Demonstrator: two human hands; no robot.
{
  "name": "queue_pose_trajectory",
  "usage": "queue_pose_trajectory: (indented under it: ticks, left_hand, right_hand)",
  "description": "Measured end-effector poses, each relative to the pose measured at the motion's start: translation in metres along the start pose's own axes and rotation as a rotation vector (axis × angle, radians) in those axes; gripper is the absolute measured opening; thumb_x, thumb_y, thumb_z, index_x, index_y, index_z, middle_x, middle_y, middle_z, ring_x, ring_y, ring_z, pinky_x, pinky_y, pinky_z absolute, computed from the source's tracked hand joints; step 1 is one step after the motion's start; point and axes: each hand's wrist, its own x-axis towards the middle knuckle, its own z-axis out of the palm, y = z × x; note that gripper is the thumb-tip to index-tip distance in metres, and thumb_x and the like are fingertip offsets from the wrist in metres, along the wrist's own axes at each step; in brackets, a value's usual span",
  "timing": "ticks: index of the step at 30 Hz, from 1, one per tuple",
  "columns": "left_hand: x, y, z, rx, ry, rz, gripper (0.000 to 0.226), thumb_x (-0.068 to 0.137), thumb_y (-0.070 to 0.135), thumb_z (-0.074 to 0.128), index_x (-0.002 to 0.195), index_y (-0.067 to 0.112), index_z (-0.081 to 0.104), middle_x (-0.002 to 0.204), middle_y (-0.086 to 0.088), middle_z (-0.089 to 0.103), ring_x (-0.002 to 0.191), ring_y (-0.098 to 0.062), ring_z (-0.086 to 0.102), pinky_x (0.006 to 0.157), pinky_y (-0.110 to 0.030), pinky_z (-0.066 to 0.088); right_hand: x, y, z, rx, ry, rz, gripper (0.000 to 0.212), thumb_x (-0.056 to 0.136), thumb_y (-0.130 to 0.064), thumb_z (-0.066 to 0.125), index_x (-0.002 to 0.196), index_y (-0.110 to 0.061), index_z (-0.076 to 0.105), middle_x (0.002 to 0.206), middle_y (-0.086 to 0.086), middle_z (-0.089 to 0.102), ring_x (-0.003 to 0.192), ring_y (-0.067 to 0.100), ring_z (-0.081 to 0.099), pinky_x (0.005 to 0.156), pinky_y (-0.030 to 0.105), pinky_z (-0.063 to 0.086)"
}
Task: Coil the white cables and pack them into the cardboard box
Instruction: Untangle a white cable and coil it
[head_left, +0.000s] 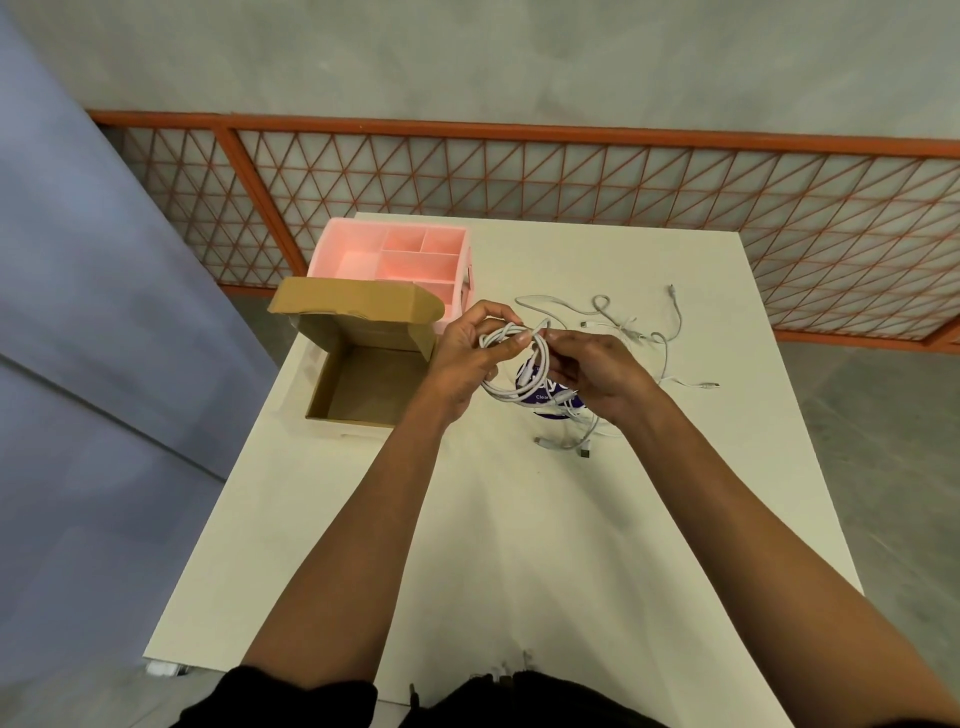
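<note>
Both hands are working above the white table (519, 519), close together over its far half. The left hand (470, 358) is gripping a coiled white cable (511, 364), its fingers curled shut around the top of the loops with the thumb pressing across them. The right hand (597, 376) is pinching the free end of the same cable between thumb and fingertips, just beside the left thumb, with the other fingers folded loosely. The coil is hanging below the left hand in several rounds, and its lower loops are passing over a purple label (545, 395) with white print, only partly readable.

More loose white cables (628, 327) are lying tangled on the table beyond and to the right of the hands, with connector ends (584, 451) sticking out below the right wrist.

The cardboard box (363, 384) is sitting open just left of the left hand, its lid flap standing up at the back, and no cable is showing inside it. A pink compartment organizer (400, 257) is standing right behind the box.
</note>
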Motion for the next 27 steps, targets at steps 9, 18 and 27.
queue_pose_trajectory:
  ticks: [9, 18, 27]
  left_hand:
    - [-0.002, 0.0, 0.0, 0.035, -0.029, 0.002, 0.018, 0.082, 0.005, 0.07, 0.088, 0.016, 0.057, 0.083, -0.003, 0.066, 0.073, -0.02, 0.051, 0.049, -0.022, 0.027]
    - [0.007, -0.002, -0.004, 0.222, 0.037, 0.189, 0.021, 0.08, 0.015, 0.072, 0.09, 0.023, 0.056, 0.092, -0.001, 0.059, 0.091, -0.019, 0.055, 0.081, -0.039, 0.043]
    - [0.013, -0.005, 0.0, 0.598, -0.001, 0.29, 0.024, 0.093, 0.011, 0.058, 0.101, 0.03, 0.069, 0.107, -0.001, 0.064, 0.105, -0.014, 0.058, 0.094, -0.03, 0.045]
  right_hand:
    - [-0.003, 0.004, 0.002, 0.076, 0.011, 0.026, 0.009, 0.091, -0.001, 0.057, 0.088, -0.01, 0.06, 0.058, 0.0, 0.067, 0.054, 0.011, 0.062, 0.056, 0.019, 0.053]
    - [-0.007, -0.013, -0.003, -0.331, -0.142, -0.026, 0.017, 0.091, -0.028, 0.061, 0.098, -0.012, 0.062, 0.084, 0.003, 0.067, 0.077, 0.015, 0.06, 0.068, 0.025, 0.05]
    - [-0.009, -0.025, -0.001, -0.759, -0.131, -0.093, 0.03, 0.08, -0.004, 0.066, 0.11, -0.004, 0.065, 0.081, 0.014, 0.071, 0.07, 0.023, 0.066, 0.086, 0.045, 0.054]
